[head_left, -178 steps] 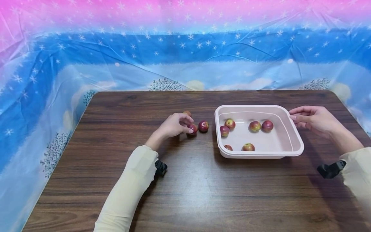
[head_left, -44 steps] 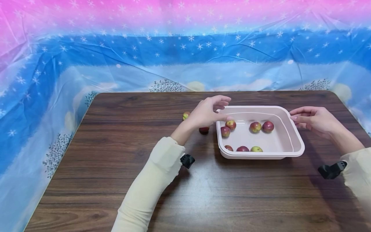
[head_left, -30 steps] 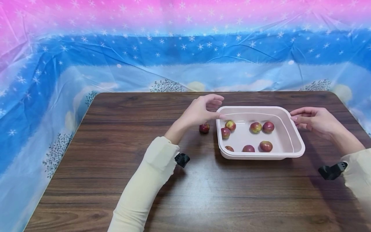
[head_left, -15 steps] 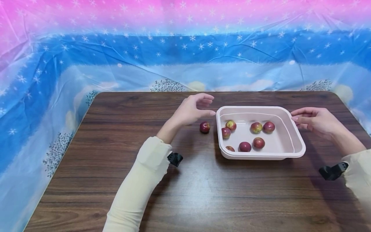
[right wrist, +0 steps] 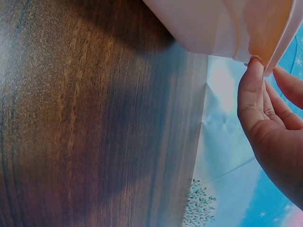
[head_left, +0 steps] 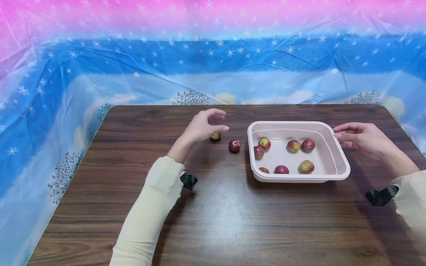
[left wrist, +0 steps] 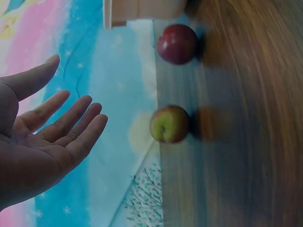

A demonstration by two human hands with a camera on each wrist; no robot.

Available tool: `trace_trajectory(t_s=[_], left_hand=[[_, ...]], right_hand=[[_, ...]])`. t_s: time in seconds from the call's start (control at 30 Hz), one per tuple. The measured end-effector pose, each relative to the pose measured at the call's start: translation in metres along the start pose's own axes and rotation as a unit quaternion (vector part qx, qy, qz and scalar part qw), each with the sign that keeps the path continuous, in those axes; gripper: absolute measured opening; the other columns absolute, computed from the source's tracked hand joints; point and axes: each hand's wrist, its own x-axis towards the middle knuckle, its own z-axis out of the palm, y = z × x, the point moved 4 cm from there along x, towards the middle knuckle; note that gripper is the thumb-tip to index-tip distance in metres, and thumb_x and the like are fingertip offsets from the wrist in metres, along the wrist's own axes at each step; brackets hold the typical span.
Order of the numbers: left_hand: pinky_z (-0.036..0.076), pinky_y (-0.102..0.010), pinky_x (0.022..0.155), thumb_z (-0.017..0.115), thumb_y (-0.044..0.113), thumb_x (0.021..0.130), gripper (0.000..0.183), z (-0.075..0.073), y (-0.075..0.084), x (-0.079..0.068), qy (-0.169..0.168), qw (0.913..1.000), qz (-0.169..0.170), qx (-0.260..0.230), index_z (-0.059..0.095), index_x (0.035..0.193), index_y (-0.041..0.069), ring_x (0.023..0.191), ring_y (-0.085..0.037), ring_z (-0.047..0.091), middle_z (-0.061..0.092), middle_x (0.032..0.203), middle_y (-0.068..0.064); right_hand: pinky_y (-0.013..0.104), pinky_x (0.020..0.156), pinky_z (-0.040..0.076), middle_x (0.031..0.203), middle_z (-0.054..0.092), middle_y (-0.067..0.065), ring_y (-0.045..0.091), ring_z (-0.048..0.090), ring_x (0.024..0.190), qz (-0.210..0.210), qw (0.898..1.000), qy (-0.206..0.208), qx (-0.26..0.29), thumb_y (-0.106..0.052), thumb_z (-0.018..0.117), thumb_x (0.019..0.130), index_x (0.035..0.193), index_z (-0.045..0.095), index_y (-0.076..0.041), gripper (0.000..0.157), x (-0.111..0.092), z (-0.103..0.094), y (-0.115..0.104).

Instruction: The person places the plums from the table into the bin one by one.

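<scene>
My left hand [head_left: 203,125], fingers loosely bent and holding nothing, hovers over a small red-and-green plum-like fruit [left wrist: 169,124], which it partly hides in the head view. A darker red fruit [head_left: 234,145] of the same kind lies to the right, between that hand and a pale pink plastic tub [head_left: 299,178]. Several more such fruits, one being a greenish-red fruit [head_left: 306,166], lie apart or touching on the tub's floor. At the tub's right end, my right hand [head_left: 364,137] pinches the rim between thumb and fingers, as the right wrist view also shows.
A brown wood-grain table [head_left: 213,221] carries everything. Behind and at the sides hangs a pink and blue snowflake cloth [head_left: 186,55]. Each wrist wears a black camera mount [head_left: 189,181] below its cream sleeve.
My left hand held a fruit on the table earlier; that fruit is now in the tub. The emptied hand has moved back left from the tub's edge. Fruits rolled inside; my right hand stayed.
</scene>
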Motion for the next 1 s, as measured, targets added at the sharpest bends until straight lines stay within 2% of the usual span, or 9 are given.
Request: trace_trajectory(t_s=[0.33, 0.67, 0.93, 1.0], left_hand=[[0.040, -0.037, 0.092, 0.067, 0.020, 0.085, 0.044, -0.004, -0.022, 0.002, 0.003, 0.9993, -0.036, -0.001, 0.053, 0.124, 0.008, 0.114, -0.022, 0.049, 0.055, 0.123, -0.009], [0.039, -0.038, 0.094, 0.066, 0.020, 0.085, 0.046, 0.001, -0.039, 0.007, 0.001, 0.9978, -0.065, 0.013, 0.051, 0.125, 0.004, 0.114, -0.023, 0.049, 0.054, 0.124, -0.011], [0.040, -0.037, 0.093, 0.066, 0.019, 0.085, 0.044, 0.005, -0.051, 0.014, 0.008, 0.9975, -0.070, 0.008, 0.052, 0.124, 0.003, 0.111, -0.024, 0.050, 0.055, 0.121, -0.011], [0.040, -0.037, 0.093, 0.066, 0.018, 0.085, 0.043, 0.007, -0.053, 0.015, 0.009, 0.9973, -0.072, 0.005, 0.052, 0.123, 0.003, 0.111, -0.024, 0.050, 0.055, 0.120, -0.012]], right_hand=[[0.028, 0.063, 0.053, 0.085, 0.069, 0.007, 0.014, 0.065, 0.076, 0.000, 1.000, 0.003, -0.015, 0.013, 0.053, 0.085, 0.092, 0.069, -0.006, 0.027, 0.000, -0.001, 0.000], [0.027, 0.066, 0.053, 0.083, 0.069, 0.004, 0.012, 0.064, 0.076, 0.018, 0.996, 0.044, -0.077, 0.007, 0.058, 0.085, 0.090, 0.070, -0.015, 0.025, 0.001, 0.000, 0.000], [0.029, 0.064, 0.053, 0.085, 0.069, 0.009, 0.015, 0.065, 0.076, -0.002, 1.000, -0.009, 0.005, 0.015, 0.052, 0.085, 0.093, 0.069, -0.005, 0.028, 0.000, 0.000, 0.001], [0.029, 0.064, 0.053, 0.085, 0.069, 0.009, 0.015, 0.065, 0.076, 0.000, 1.000, -0.007, 0.004, 0.015, 0.052, 0.085, 0.093, 0.069, -0.006, 0.028, 0.000, -0.001, 0.001]])
